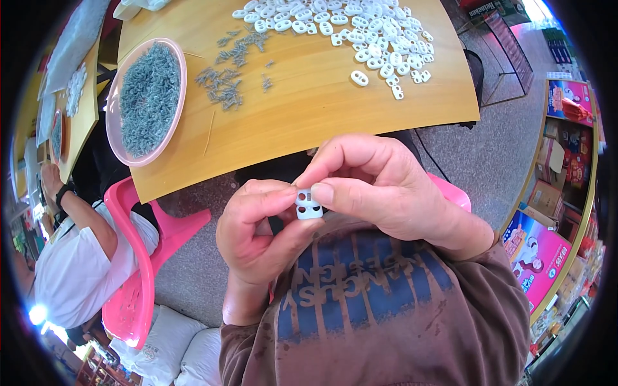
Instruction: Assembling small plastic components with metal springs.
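Observation:
Just beyond the table's near edge, a small white plastic cord lock (309, 211) with two pairs of dark holes is held up between both hands. My left hand (256, 225) is closed on its left and lower side, pinching it between thumb and forefinger. My right hand (383, 186) is closed too, with the thumb tip against the upper right of the piece and the forefinger curled over behind it. The fingers hide the rear of the cord lock. On the table (290, 122) ahead lie many similar white plastic parts (386, 38).
A pink bowl (111, 122) full of small grey coiled pieces (151, 96) stands at the table's left. More grey pieces (222, 87) lie scattered beside it, near thin sticks (209, 133). A pink chair (138, 270) and another person (90, 257) are at left; stocked shelves (553, 193) stand right.

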